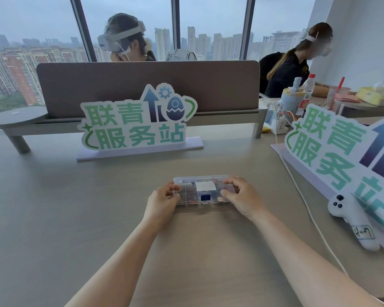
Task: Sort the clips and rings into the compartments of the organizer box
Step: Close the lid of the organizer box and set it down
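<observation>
Organizer box point(201, 191), clear plastic with its lid down, lies flat on the beige desk point(53, 207) straight ahead of you, a little toward one o'clock from the middle of the head view. A white label point(205, 186) sits on the lid, and a dark blue piece point(205, 197) shows through the plastic just at six o'clock of that label. Small coloured bits fill the compartments; you cannot tell clips from rings at this size.

Your left hand point(163, 203) holds the box's nine o'clock end, fingers curled round the edge with the thumb on top. Your right hand point(242, 198) grips the three o'clock end, fingers bent down onto the lid and thumb pressed near the front rim. Both forearms reach in from six o'clock.

At twelve o'clock of the box stands a green-lettered sign point(135, 120) on a pale base, with a brown desk divider point(146, 85) behind it. A second sign of the same kind point(333, 147) stands at three o'clock, a white game controller point(350, 216) leaning at its foot and a white cable point(306, 204) running across the desk beside it. Beyond the divider, two people sit wearing white headsets.
</observation>
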`<act>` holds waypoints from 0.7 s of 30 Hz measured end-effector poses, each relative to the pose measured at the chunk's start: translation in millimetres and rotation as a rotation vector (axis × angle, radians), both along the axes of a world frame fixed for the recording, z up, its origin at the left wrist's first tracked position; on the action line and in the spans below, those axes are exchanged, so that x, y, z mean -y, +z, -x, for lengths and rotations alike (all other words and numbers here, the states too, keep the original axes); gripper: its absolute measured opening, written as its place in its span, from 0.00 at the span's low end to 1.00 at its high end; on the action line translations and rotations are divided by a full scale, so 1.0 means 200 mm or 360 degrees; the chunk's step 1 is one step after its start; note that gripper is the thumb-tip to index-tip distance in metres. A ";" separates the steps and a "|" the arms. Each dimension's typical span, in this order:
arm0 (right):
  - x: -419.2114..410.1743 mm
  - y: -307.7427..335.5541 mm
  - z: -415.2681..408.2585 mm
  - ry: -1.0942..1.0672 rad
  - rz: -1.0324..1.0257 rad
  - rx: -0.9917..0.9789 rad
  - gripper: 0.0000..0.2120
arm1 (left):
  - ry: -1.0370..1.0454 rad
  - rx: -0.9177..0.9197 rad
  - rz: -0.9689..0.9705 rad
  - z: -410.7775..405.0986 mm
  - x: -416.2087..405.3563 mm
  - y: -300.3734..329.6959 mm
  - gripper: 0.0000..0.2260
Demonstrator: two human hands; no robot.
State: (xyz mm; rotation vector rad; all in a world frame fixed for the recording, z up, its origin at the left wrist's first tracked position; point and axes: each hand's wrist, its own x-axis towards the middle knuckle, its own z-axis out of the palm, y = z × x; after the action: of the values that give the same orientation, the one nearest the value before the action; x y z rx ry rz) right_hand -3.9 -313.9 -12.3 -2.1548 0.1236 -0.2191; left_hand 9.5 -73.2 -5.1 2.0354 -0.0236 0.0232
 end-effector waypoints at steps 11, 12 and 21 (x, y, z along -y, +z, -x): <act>0.00 -0.02 0.00 0.0007 0.0136 0.0008 0.16 | 0.0015 0.0095 -0.0086 0.00 -0.02 -0.04 0.17; 0.00 -0.02 0.00 0.0013 0.0140 0.0009 0.16 | 0.0009 0.0095 -0.0094 -0.01 -0.02 -0.05 0.17; -0.02 0.00 0.02 0.0105 0.0228 0.0084 0.16 | -0.0004 0.0100 -0.0135 -0.03 -0.01 -0.06 0.18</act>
State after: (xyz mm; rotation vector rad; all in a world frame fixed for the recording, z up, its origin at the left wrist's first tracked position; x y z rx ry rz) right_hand -7.5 -310.4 -11.3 -2.2893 0.0064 -0.2530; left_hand 16.3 -72.1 -16.7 2.1189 -0.0673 0.0861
